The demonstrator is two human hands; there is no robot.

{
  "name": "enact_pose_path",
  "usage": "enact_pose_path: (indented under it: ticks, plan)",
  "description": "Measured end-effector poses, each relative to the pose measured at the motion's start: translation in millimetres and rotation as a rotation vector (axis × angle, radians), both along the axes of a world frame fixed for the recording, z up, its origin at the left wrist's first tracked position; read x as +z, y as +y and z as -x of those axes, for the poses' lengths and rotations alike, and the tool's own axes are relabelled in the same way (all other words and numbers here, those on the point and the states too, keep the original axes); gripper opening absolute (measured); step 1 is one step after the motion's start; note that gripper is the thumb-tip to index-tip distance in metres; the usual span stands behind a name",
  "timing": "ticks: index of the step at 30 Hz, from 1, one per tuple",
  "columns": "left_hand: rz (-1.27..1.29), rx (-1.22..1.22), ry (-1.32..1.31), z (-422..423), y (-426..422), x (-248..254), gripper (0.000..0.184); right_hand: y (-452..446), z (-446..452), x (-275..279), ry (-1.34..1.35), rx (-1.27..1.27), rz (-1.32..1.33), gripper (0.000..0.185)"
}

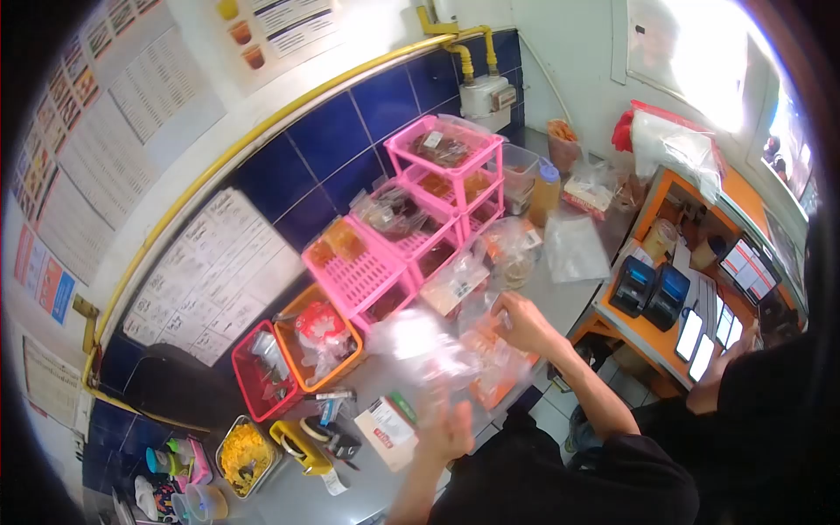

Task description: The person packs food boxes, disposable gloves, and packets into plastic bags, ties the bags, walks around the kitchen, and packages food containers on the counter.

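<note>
Plastic bag (422, 346) beyond left hand (447, 434), beside right hand (525, 325); both half-curled, hold unclear

A bare right forearm (597, 395) slants up to a curled right grip (523, 324) near mid-frame; the blurred left grip (448, 433) sits lower.

We could pass our left hand (448, 433) leftward over the worktop (369, 497), until the yellow device (291, 441) blocks us.
</note>
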State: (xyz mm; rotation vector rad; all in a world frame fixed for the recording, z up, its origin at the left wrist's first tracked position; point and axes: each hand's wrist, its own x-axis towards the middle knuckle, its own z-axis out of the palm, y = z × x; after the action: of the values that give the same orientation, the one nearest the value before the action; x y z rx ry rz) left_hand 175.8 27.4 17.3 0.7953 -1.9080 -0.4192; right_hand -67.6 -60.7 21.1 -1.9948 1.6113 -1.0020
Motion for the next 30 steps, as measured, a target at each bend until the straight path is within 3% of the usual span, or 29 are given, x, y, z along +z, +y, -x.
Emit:
enact_pose_path:
  ticks: [1, 3, 5, 6, 9, 11, 14, 16, 18, 21, 22, 24, 25, 27, 29, 30]
  plan:
    - [-0.027, -0.03, -0.157, 20.4, -14.2, -36.9, 0.057, -0.6, 9.7, 11.4, -0.118, 0.099, -0.07, 0.029]
    - [-0.054, -0.057, -0.348, 67.1, -30.7, -45.0, 0.057, -1.6, 38.2, 27.5, -0.286, 0.129, -0.134, 0.023]
    - [-0.449, -0.081, -0.174, 112.4, -31.6, -10.5, 0.048, -3.0, 73.4, 36.3, -0.654, 0.128, -0.189, 0.016]
    - [-0.441, -0.058, -0.229, 116.2, -35.3, -20.1, 0.044, -3.2, 85.8, 47.7, -0.958, 0.186, -0.244, 0.013]
    - [-0.517, -0.151, -0.147, 148.1, -69.7, -22.9, 0.038, -11.9, 110.9, 58.6, -1.012, 0.336, -0.35, 0.012]
    - [-0.808, -0.297, -0.298, 193.7, -104.8, -10.9, 0.031, -21.7, 105.8, 62.0, -0.979, 0.385, -0.364, 0.01]
    - [-0.731, -0.259, 0.257, 237.3, -120.1, -55.9, 0.027, -33.5, 114.6, 60.1, -0.891, 0.375, -0.364, 0.011]
    - [-0.718, -0.271, -0.032, 256.1, -114.0, -71.0, 0.029, -34.1, 130.3, 54.1, -1.101, 0.153, -0.308, 0.011]
    - [-0.648, -0.285, -0.332, 275.8, -135.4, -71.3, 0.032, -28.2, 150.5, 50.4, -1.111, 0.079, -0.306, 0.012]
    - [-0.305, -0.208, -0.67, 261.1, -136.2, -124.3, 0.028, -21.6, 160.3, 39.8, -1.297, 0.044, -0.245, 0.019]
    - [-0.279, -0.2, -0.711, 257.8, -135.6, -123.0, 0.028, -21.6, 160.7, 35.6, -1.349, 0.133, -0.244, 0.025]
    - [-0.475, -0.281, -0.785, 257.5, -132.7, -118.5, 0.029, -23.5, 144.5, 35.2, -1.387, 0.176, -0.221, 0.037]
    - [-0.622, -0.314, -0.769, 260.1, -140.6, -90.7, 0.029, -25.3, 136.2, 39.0, -1.383, 0.195, -0.224, 0.041]
    - [-0.676, -0.262, -0.778, 268.4, -146.6, -122.0, 0.025, -31.5, 127.3, 47.2, -1.271, 0.173, -0.093, 0.044]
    - [-0.712, -0.239, -0.824, 243.2, -150.0, -114.3, 0.022, -41.1, 137.3, 38.5, -1.274, 0.24, -0.068, 0.042]
    - [-0.66, -0.213, -0.556, 222.8, -144.5, -79.6, 0.019, -43.4, 137.0, 39.7, -1.341, 0.244, -0.095, 0.04]
